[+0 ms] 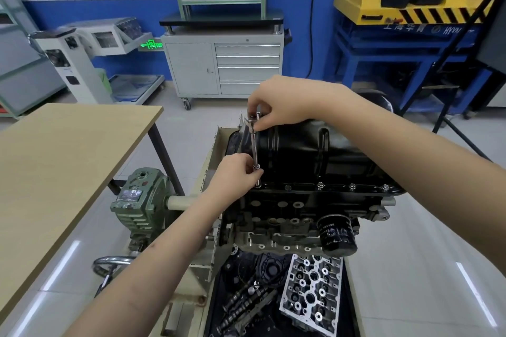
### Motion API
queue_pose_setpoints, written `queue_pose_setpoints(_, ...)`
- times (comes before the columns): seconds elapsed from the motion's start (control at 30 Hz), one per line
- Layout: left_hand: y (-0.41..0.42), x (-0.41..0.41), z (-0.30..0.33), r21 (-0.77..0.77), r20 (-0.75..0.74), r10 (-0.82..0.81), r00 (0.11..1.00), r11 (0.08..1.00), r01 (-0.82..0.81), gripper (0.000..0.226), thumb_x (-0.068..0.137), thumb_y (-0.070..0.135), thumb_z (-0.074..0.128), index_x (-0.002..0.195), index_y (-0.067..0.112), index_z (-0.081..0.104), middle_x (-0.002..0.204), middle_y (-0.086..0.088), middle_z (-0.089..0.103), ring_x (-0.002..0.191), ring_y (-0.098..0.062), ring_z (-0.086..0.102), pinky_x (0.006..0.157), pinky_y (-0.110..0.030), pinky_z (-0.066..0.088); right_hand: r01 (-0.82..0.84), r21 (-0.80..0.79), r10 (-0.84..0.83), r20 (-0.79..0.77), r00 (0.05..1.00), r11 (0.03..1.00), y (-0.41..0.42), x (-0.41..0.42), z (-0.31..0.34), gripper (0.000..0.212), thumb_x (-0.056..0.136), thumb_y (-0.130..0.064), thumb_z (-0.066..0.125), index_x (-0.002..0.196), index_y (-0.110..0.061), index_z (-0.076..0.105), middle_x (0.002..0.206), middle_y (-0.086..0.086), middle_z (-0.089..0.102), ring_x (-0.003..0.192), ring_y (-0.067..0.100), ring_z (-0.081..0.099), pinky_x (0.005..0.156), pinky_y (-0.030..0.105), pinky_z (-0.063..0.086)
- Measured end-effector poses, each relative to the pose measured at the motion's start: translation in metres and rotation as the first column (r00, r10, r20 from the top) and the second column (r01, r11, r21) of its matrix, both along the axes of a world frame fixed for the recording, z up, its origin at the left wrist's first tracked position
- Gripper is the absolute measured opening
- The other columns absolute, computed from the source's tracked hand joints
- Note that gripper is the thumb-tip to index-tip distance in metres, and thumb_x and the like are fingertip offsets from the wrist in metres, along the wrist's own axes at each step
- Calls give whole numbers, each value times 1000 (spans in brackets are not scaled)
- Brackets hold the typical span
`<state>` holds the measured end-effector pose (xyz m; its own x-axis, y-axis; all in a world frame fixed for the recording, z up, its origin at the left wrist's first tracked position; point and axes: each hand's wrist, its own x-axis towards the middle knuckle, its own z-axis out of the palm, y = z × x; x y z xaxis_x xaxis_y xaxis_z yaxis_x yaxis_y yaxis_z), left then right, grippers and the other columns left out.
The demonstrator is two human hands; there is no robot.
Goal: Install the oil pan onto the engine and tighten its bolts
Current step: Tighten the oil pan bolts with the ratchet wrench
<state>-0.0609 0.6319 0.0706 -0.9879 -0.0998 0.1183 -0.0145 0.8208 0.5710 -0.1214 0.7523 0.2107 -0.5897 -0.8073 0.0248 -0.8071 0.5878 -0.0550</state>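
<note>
Black stamped steel formed the oil pan (pixel 301 150), which sat at the centre of the frame on top of the inverted engine (pixel 287 216). Its flange lay against the block, with several bolts (pixel 352 186) standing along the near edge. A slim chrome socket extension (pixel 255 145) stood nearly upright at the pan's left end, its tip at a flange bolt. The right hand (pixel 276 101), reaching in from the right, pinched the top of the tool between thumb and fingers. The left hand (pixel 235 175), entering from the lower left, pinched the shaft low down, just above the flange. A black oil filter (pixel 337 235) projected from the engine's near face. A cylinder head (pixel 312 290) and camshafts (pixel 241 301) lay in the tray below. A wooden counter (pixel 54 161) occupied the left of the frame.
</note>
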Motion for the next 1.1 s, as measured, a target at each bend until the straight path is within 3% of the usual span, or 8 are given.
queue_pose_setpoints(0.2, 7, -1, -3, 15, -47, 116, 992, 993, -116, 26, 84, 33, 64, 78, 9, 56, 77, -1, 59, 76, -15, 51, 64, -25, 36, 93, 18, -91, -88, 992, 995, -3, -3, -8, 48, 77, -55, 58, 68, -8, 55, 59, 4, 59, 54, 17, 50, 44, 24, 26)
queue_pose_setpoints(0.5, -6, -4, 5, 46, 15, -58, 998, 997, 57, 24, 86, 25, 62, 83, 2, 65, 83, -11, 69, 76, -19, 61, 69, -26, 46, -35, 13, 34, 25, 999, 999, 2, -1, 1, 31, 84, -26, 64, 114, -17, 63, 96, -2, 63, 83, 12, 51, 68, 22, 37)
queue_pose_setpoints(0.63, -5, -4, 1, 58, 0, 17, 1000, 998, -17, 25, 83, 32, 66, 85, 7, 67, 82, -4, 68, 77, -15, 60, 70, -28, 48, 32, 23, -30, -63, 998, 999, 0, -3, 3, 33, 81, -43, 63, 92, -12, 65, 66, -8, 51, 60, 9, 44, 49, 23, 30)
queue_pose_setpoints(0.73, -3, -4, -1, 60, -5, 42, 999, 997, -42, 28, 82, 34, 67, 86, 6, 68, 82, -5, 69, 78, -15, 60, 71, -29, 49, 99, 37, -95, -92, 991, 994, -3, -1, -7, 45, 79, -51, 57, 57, -12, 53, 42, -8, 53, 50, 12, 52, 43, 21, 27)
queue_pose_setpoints(0.8, -1, -2, -1, 23, -14, 34, 999, 999, -34, 28, 84, 33, 65, 86, 5, 66, 82, -7, 68, 76, -15, 58, 68, -27, 45, 107, 20, -105, -87, 991, 994, -5, 1, -10, 46, 79, -49, 56, 52, -14, 45, 36, -8, 50, 48, 12, 53, 43, 21, 26)
queue_pose_setpoints(0.9, -3, 1, 0, -1, -24, -12, 1000, 1000, 12, 27, 88, 28, 60, 81, 1, 62, 81, -12, 67, 66, -16, 53, 60, -25, 37, 52, 28, -49, -109, 993, 998, -8, 4, -7, 37, 82, -44, 58, 71, -8, 56, 59, -1, 54, 61, 19, 49, 45, 24, 27)
queue_pose_setpoints(1.0, -6, 2, 3, -19, -9, -79, 997, 997, 79, 28, 90, 24, 57, 87, -2, 64, 83, -13, 68, 76, -23, 60, 64, -27, 42, -29, 42, 31, -27, 999, 999, -9, 6, -2, 26, 85, -31, 59, 103, -13, 64, 68, -11, 46, 66, 12, 42, 50, 21, 28)
queue_pose_setpoints(1.1, -9, 2, 3, -8, -3, -95, 995, 995, 95, 25, 89, 25, 58, 87, 1, 65, 84, -10, 69, 79, -22, 61, 66, -25, 43, -55, 29, 56, -14, 998, 998, -10, 5, 0, 28, 85, -28, 60, 110, -15, 63, 77, -9, 48, 74, 12, 42, 62, 23, 31)
